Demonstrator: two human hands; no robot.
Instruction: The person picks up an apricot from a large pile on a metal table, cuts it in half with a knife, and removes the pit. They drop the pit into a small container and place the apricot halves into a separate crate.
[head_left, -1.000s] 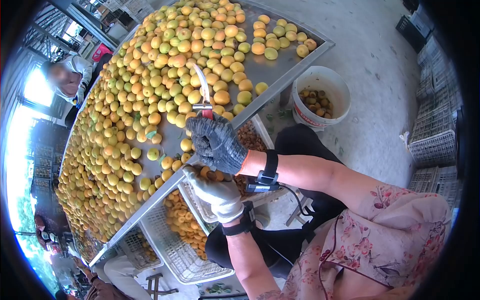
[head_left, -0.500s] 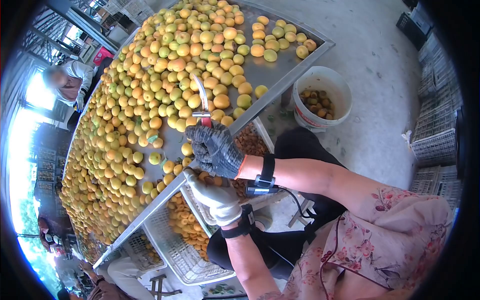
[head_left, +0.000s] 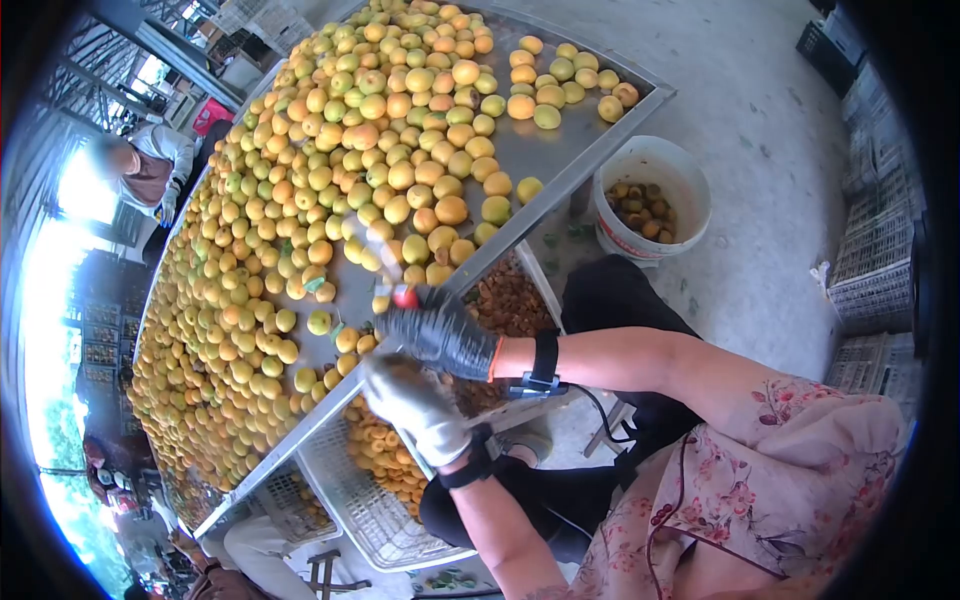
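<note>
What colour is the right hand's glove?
The glove is dark grey with an orange cuff edge, best in the head view.

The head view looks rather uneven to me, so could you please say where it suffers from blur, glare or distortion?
Head view: the knife and white-gloved left hand are smeared, seemingly by motion; same head view: brightness washes out the left edge, straight lines bow, and the corners go black.

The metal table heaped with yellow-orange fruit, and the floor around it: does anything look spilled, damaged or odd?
The brownish fruit in the white plastic bucket looks dull, perhaps bruised, compared with the brighter yellow-orange fruit on the metal table. Some green leaves lie loose on the grey floor. I see nothing tipped over.
</note>
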